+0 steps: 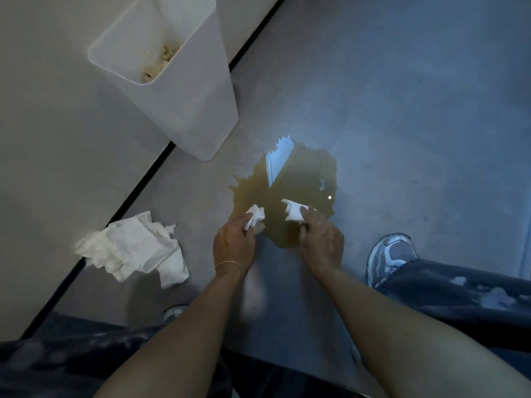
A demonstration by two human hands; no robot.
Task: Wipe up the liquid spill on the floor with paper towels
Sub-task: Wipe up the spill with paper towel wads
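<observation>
Paper towel crumpled into a small white wad (255, 215) sits in the left hand (234, 245), whose fingers curl round it at the near-left edge of the spill (298, 179); a thin bracelet (230, 263) circles that wrist. The right hand (321, 239) pinches a second wad (294, 212) over the near side of the same puddle. Whether either piece touches the liquid is unclear. The spill is a yellow-brown pool on the grey floor (402, 110), with a bright patch of reflected light at its far side. Left of the hands lies a loose pile of white paper towels (135, 248), partly over a dark strip (143, 179) in the floor. Beyond the spill stands a white bin (178, 90) with stained crumpled paper (161, 61) inside. A grey shoe (390, 254) rests right of the puddle.
</observation>
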